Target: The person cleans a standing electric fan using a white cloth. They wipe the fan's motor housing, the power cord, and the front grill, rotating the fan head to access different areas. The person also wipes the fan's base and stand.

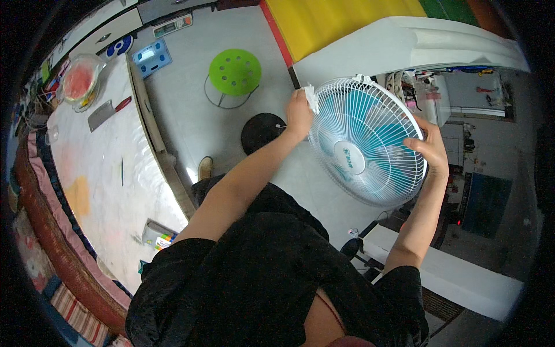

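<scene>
A fan with a white wire grille (368, 143) and blue-green blades is held up in front of me, its front side showing. My left hand (299, 113) pinches a crumpled white tissue or cloth (311, 99) against the grille's left edge. On the other side, my right hand (427, 145) grips the rim, thumb over the front wires and fingers behind it. Whatever stands beneath or behind the fan head is mostly hidden.
A green round stool (235, 71) and a black round disc (261, 133) are on the floor. To the left, a covered table (104, 152) bears a cleaver (103, 115) and a bowl of cut watermelon (80, 81). A blue scale (151, 57) lies beyond. A white ledge (442, 264) is at lower right.
</scene>
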### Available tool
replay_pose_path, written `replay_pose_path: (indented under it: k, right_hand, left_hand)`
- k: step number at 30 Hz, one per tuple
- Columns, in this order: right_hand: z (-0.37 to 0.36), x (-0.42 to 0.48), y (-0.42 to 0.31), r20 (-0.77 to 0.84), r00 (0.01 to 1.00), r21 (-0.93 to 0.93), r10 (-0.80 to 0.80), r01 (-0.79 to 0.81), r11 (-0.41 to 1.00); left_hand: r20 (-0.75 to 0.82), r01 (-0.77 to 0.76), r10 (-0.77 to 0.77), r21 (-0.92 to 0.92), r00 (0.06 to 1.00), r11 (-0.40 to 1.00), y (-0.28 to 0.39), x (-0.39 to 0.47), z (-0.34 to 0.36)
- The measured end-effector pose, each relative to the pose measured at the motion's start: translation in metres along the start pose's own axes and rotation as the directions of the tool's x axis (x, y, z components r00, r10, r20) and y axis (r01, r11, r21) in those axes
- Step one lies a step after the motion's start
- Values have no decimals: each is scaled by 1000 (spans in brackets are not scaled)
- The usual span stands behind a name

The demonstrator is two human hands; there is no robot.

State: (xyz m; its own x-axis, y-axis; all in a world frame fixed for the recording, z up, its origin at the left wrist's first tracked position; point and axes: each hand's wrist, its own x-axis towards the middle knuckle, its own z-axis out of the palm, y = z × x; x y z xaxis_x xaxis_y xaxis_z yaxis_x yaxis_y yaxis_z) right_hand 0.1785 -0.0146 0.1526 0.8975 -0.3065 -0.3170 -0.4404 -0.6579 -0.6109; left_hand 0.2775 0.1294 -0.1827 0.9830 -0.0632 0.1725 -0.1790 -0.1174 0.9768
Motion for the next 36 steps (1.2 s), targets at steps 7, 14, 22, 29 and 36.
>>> replay_pose_path:
  k: [7, 14, 22, 29, 36]
  right_hand:
    - [3, 1, 6, -16, 999, 36, -31, 32, 999]
    - [0, -4, 10, 3, 1000, -9, 11, -11, 1000]
    - [-3, -1, 20, 5, 1000, -53, -2, 2, 999]
    - [-1, 7, 23, 5, 1000, -54, -13, 13, 998]
    - [6, 4, 30, -160, 987, 36, -4, 9, 999]
  left_hand:
    - [364, -159, 161, -35, 917, 987, 56, -75, -22]
    - [161, -177, 153, 147, 975, 973, 31, -17, -28]
    - [113, 76, -80, 42, 990, 996, -22, 19, 5]
    - [156, -118, 77, 275, 985, 954, -35, -12, -2]
    - [117, -149, 158, -82, 980, 985, 38, -87, -16]
